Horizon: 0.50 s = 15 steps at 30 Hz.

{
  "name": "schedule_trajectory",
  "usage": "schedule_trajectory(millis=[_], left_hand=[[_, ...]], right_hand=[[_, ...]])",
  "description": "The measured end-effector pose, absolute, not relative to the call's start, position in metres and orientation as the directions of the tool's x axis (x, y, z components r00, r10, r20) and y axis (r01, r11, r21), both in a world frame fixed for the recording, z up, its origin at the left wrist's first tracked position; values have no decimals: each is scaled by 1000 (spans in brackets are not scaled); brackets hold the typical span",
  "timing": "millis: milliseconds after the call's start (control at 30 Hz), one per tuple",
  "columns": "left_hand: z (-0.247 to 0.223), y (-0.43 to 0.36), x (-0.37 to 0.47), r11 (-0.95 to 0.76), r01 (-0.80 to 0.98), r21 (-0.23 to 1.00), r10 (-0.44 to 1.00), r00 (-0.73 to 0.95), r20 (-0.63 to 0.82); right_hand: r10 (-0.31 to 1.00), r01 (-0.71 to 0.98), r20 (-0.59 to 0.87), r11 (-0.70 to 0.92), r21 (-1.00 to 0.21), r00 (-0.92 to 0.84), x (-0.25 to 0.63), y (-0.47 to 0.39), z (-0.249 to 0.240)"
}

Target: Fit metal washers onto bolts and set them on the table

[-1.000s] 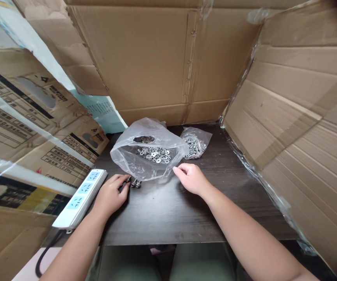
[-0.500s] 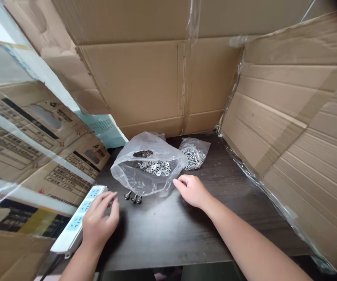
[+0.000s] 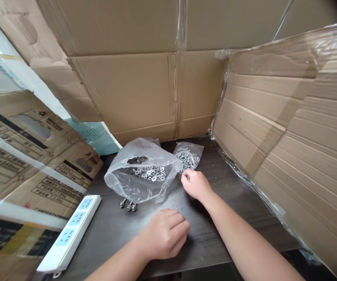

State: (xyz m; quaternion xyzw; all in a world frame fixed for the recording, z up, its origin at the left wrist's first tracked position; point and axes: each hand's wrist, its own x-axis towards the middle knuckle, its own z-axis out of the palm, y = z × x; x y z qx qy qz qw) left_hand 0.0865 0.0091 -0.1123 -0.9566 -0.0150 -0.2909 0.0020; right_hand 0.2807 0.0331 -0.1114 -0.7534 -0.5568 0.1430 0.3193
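An open clear plastic bag (image 3: 118, 181) lies in the middle of the table, with washers (image 3: 153, 173) showing inside it. Several bolts with washers on them (image 3: 131, 207) rest on the tabletop just in front of its left side. Behind it to the right is a smaller clear bag of screws (image 3: 188, 159). My right hand (image 3: 197, 185) is closed in a pinch at the near edge of that smaller bag; its fingertips are partly hidden. Nearer to me, my left hand (image 3: 168, 234) hovers low over the table, fingers curled inward, and whatever they hold is hidden.
A white power strip (image 3: 71, 234) lies along the table's left side. Cardboard walls (image 3: 127, 89) enclose the dark table (image 3: 215, 234) at the back, left and right. A pale green sheet (image 3: 98, 136) stands at the back left.
My left hand has swung right, from beside the power strip to the table's front middle, and its fingers have curled in. My right hand has moved toward the screw bag. The view has shifted slightly.
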Motion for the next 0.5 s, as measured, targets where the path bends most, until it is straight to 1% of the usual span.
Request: schedule_trajectory(millis=[67, 200, 300, 400, 500], left_hand=[[-124, 12, 92, -1000, 21, 3, 19, 837, 546], [-140, 15, 89, -994, 78, 83, 110, 843, 527], [-144, 15, 84, -986, 131, 103, 166, 844, 511], [-145, 14, 80, -979, 167, 116, 203, 846, 493], [-147, 14, 78, -973, 197, 122, 231, 848, 477]], right_hand=[[914, 764, 145, -221, -606, 379, 287, 39, -116], [898, 815, 151, -291, -501, 414, 298, 53, -119], [911, 867, 150, -300, -398, 384, 300, 66, -116], [937, 914, 107, -292, -281, 333, 298, 82, -109], [962, 951, 65, -252, -178, 267, 296, 94, -101]])
